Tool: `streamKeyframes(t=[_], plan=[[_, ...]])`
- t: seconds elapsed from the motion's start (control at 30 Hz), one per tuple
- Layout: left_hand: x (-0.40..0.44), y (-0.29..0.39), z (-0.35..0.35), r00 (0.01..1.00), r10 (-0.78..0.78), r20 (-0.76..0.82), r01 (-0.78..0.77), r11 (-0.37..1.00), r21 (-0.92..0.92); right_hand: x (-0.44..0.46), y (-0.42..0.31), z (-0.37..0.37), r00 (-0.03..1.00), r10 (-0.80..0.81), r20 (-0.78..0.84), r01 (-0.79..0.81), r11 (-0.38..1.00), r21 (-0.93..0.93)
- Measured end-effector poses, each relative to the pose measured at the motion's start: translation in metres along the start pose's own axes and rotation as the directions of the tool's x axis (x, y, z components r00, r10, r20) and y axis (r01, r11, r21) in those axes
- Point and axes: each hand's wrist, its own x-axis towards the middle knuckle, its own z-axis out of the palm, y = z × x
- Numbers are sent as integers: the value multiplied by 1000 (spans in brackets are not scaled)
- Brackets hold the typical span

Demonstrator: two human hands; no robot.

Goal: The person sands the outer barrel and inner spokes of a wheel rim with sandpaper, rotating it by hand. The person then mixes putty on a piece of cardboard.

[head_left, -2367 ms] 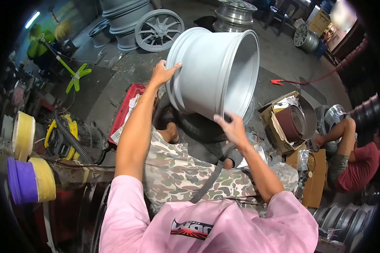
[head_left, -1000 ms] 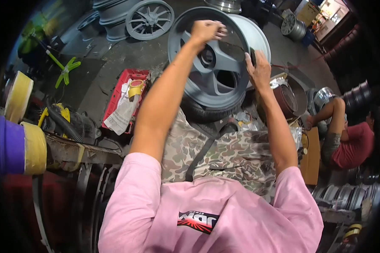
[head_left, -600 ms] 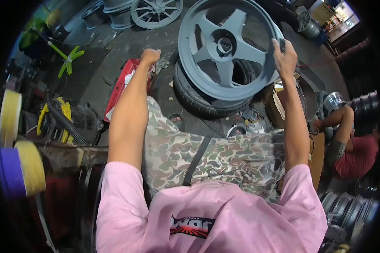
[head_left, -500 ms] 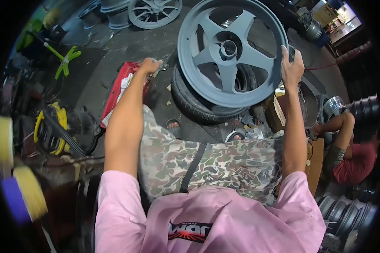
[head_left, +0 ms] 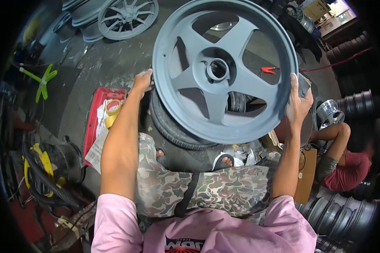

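Observation:
A grey five-spoke wheel rim (head_left: 217,103) is held up before me, tilted, over a black tyre (head_left: 166,128) lying flat on the floor. My left hand (head_left: 143,81) is closed at the wheel rim's left edge, its fingertips partly hidden. On the opposite edge, my right hand (head_left: 297,103) grips with the thumb in front and the fingers behind. A small dark grey piece shows between that thumb and the fingers; its kind is unclear.
Left of the tyre sits a red tray (head_left: 90,126) with yellow tape (head_left: 112,107). A red air blow gun (head_left: 268,70) hangs on a hose beyond the wheel rim. Another person (head_left: 350,168) crouches at right near stacked rims (head_left: 342,215). A spoked wheel (head_left: 128,17) stands at the back.
My left hand has come from beside the wheel rim onto its left edge. The wheel rim appears larger and lower in view, and my right hand still holds its right edge.

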Motion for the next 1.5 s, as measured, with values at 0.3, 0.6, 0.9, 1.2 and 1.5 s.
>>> streamKeyframes(t=[0.3,0.6,0.9,1.2,1.5], plan=[[8,55,39,907,400,-134,-412,907,-81,16,5,-14,996,-83,30,87,979,-184],[-46,104,-2,585,772,-250,-692,635,343,24,42,-27,996,46,-78,-61,976,-208],[-38,80,-39,687,699,-197,-449,622,642,7,175,16,977,161,138,-92,909,-407],[-42,77,-37,782,590,-198,-441,750,492,15,156,28,908,284,309,-180,928,-326],[-34,85,-38,937,339,-85,-302,909,287,13,147,29,921,254,295,-154,934,-322]])
